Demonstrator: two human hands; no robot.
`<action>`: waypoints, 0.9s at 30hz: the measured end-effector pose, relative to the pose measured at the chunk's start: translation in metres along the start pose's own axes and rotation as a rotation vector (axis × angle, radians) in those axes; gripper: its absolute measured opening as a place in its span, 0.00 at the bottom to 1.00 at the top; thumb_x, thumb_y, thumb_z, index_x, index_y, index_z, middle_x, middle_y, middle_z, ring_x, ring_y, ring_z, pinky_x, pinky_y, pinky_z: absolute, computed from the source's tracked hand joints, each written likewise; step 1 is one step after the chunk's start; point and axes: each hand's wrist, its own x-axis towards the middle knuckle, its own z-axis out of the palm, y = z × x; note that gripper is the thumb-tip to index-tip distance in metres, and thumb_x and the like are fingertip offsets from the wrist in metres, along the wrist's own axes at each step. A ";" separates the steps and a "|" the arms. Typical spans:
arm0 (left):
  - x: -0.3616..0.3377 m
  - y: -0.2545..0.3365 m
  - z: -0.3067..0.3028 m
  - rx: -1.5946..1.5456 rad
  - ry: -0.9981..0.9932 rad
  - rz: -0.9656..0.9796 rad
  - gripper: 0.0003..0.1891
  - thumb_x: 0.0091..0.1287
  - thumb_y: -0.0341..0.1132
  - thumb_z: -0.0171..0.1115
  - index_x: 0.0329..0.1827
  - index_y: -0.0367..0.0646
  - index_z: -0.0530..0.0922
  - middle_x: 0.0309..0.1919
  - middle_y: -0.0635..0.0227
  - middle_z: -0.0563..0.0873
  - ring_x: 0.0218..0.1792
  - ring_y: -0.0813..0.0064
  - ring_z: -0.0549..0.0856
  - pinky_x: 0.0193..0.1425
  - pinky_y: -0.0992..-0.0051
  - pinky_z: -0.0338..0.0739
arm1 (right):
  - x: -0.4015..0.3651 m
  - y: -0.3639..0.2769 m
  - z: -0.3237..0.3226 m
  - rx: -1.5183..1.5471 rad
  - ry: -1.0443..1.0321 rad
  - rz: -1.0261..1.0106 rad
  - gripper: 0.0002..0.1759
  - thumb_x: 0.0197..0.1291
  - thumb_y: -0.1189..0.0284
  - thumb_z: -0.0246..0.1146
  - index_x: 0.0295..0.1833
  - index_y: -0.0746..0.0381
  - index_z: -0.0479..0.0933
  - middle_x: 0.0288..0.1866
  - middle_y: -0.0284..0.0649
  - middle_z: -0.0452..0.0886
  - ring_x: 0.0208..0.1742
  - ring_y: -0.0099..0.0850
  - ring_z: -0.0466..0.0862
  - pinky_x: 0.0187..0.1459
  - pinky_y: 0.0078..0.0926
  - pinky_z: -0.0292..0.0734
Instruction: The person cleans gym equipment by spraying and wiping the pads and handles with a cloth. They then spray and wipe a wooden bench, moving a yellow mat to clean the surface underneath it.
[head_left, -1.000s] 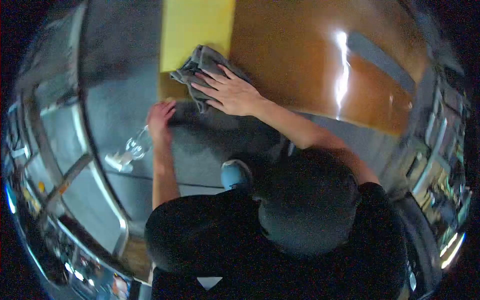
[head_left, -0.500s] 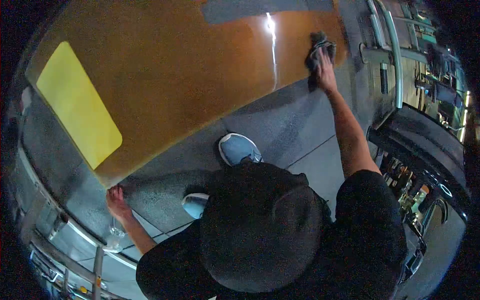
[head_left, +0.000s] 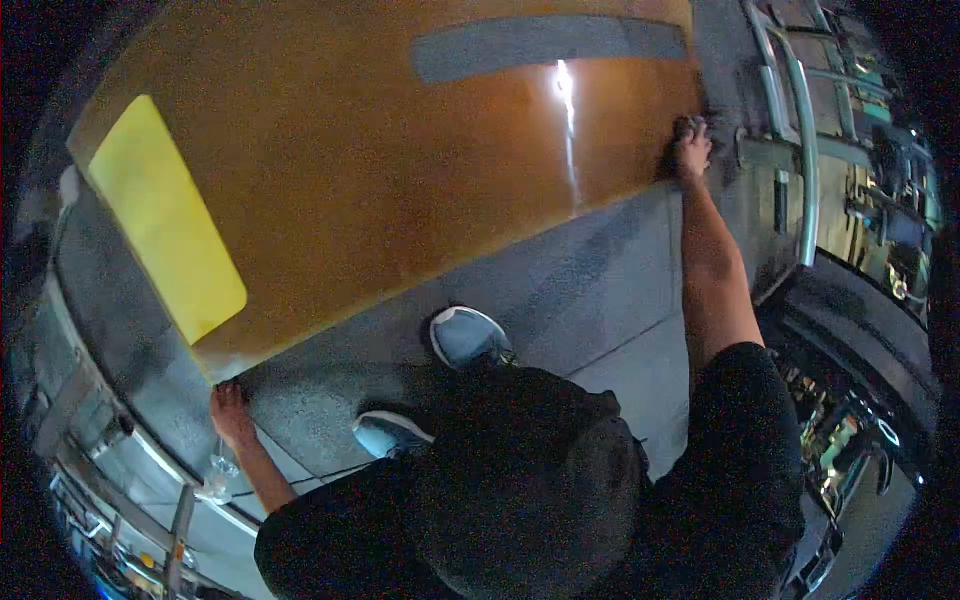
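A large brown panel [head_left: 330,190] with a glossy surface fills the upper view. A yellow rectangle [head_left: 165,225] lies along its left side, and a grey strip [head_left: 550,45] crosses its upper right. My right hand [head_left: 694,150] presses on a dark cloth [head_left: 686,128] at the panel's right edge; the hand covers most of the cloth. At the lower left corner, my left hand [head_left: 231,408] has its fingers curled against the panel. A bright light reflection runs down the panel's right part.
Below my left wrist is a clear, bottle-like object [head_left: 218,478]. Metal rails [head_left: 165,462] run along the lower left. Metal bars [head_left: 805,150] and a dark cart [head_left: 850,280] with tools stand at the right. My shoes [head_left: 468,335] are on the grey tiled floor [head_left: 600,260].
My right hand has slid the cloth rightward to the panel's right edge. My left hand stays at the corner. The view has shifted slightly, showing more of the grey strip.
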 end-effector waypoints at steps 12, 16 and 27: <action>-0.047 0.074 0.081 -0.535 0.167 -0.082 0.17 0.81 0.40 0.52 0.63 0.37 0.75 0.58 0.53 0.84 0.61 0.52 0.85 0.69 0.56 0.79 | -0.219 -0.320 -0.018 0.080 -0.205 -1.041 0.37 0.77 0.66 0.53 0.87 0.52 0.50 0.86 0.54 0.57 0.87 0.52 0.53 0.81 0.66 0.46; -0.047 0.071 0.085 -0.601 0.128 -0.081 0.15 0.80 0.40 0.56 0.60 0.38 0.76 0.56 0.53 0.85 0.59 0.53 0.86 0.64 0.58 0.82 | -0.306 -0.437 -0.016 0.038 -0.268 -1.356 0.36 0.78 0.61 0.51 0.86 0.54 0.52 0.87 0.49 0.55 0.88 0.44 0.52 0.85 0.57 0.43; -0.057 0.088 0.103 -0.597 0.121 -0.063 0.12 0.80 0.37 0.55 0.56 0.38 0.76 0.49 0.55 0.87 0.53 0.55 0.90 0.56 0.62 0.87 | -0.512 -0.667 0.047 0.296 -0.298 -1.754 0.34 0.79 0.59 0.49 0.85 0.57 0.55 0.87 0.48 0.57 0.88 0.42 0.54 0.85 0.57 0.44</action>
